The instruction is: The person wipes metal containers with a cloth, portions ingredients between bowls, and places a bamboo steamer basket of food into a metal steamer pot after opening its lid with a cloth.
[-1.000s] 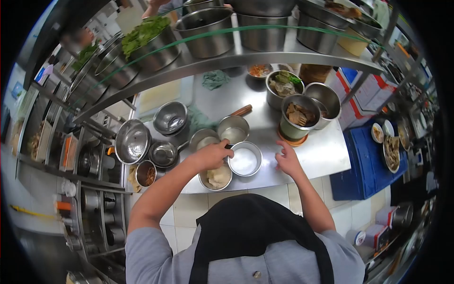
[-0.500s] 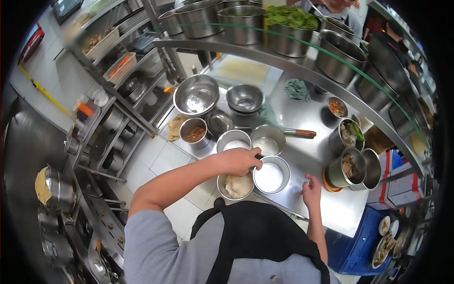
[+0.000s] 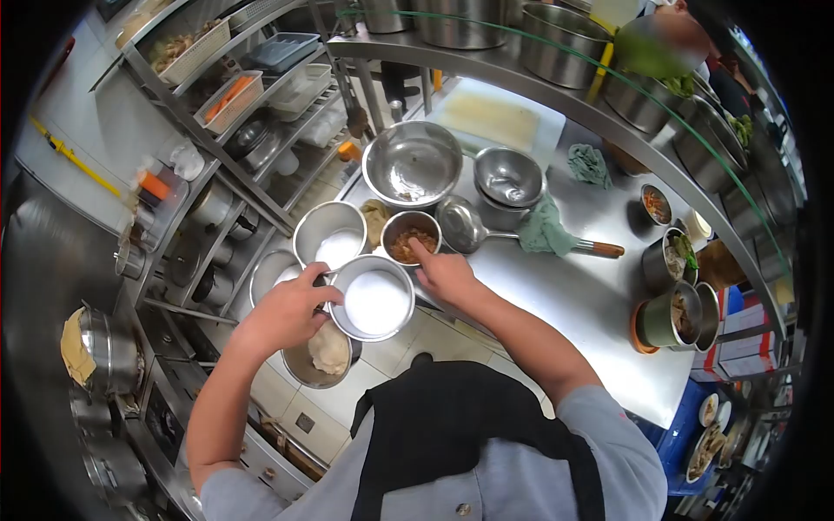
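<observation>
My left hand (image 3: 291, 313) is closed around the handle between a cluster of metal pots over the floor at the table's left. Within that cluster, one pot (image 3: 401, 326) holds a white substance and sits nearest my fingers. Another pot (image 3: 304, 233) with white contents stands behind it, and a third is partly hidden at the left. The front pot (image 3: 300, 369) contains a pale, dough-like lump (image 3: 330, 349). My right hand (image 3: 445, 276) pinches the rim of a small metal pot (image 3: 398, 253) of brown bits, one finger reaching inside the rim.
Beyond the small pot are a large steel bowl (image 3: 413, 187), stacked bowls (image 3: 508, 187), a wooden-handled ladle or pan (image 3: 460, 227) and a green cloth (image 3: 545, 227). Filled pots (image 3: 682, 313) line the right side. A shelf (image 3: 556, 87) overhangs the back; a rack (image 3: 234, 156) stands left.
My left hand has carried the pot cluster leftward off the table's edge. My right hand has come across from the right to the small pot's rim. The view has shifted.
</observation>
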Demonstrator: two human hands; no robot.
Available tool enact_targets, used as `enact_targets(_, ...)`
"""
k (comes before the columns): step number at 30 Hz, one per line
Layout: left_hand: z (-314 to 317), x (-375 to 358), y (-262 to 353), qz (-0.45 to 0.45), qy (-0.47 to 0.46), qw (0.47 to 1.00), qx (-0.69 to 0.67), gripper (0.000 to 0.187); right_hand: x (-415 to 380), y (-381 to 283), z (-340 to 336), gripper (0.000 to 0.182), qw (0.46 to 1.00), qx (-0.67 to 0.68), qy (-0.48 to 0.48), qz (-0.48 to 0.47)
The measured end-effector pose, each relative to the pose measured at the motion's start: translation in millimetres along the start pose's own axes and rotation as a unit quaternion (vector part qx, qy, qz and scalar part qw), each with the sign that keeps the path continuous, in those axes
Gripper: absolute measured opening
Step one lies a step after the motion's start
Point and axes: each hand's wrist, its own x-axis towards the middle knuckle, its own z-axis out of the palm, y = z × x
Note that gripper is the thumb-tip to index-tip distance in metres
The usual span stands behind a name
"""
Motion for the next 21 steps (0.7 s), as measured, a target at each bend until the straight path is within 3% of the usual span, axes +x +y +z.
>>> enact_targets(2,13,-4,-38,-0.015,0.022,0.999,0.025,0.032,27,2,22,0.026,0.997,-0.072,-0.010,0.008)
enact_targets(5,37,5,-85,-0.036,0.035,0.998,0.045,0.031,42,-2,25,0.018,0.995,-0.083,0.023,0.043)
enact_targets(13,60,88,-119,-0.024,0.019,0.999,0.023,0.031,81,15,24,0.017,0.980,-0.089,0.098,0.148)
enact_targets(16,66,120,-113,-0.026,0.019,0.999,-0.004,0.030,86,23,18,0.024,0.965,-0.027,0.097,0.240)
enact_targets(19,76,144,-110,-0.015,0.029,0.999,-0.033,0.030,78,26,13,0.038,0.952,0.063,0.182,0.237)
enact_targets(21,87,160,-110,-0.026,0.047,0.998,-0.024,0.029,67,26,6,0.045,0.932,0.116,0.295,0.175)
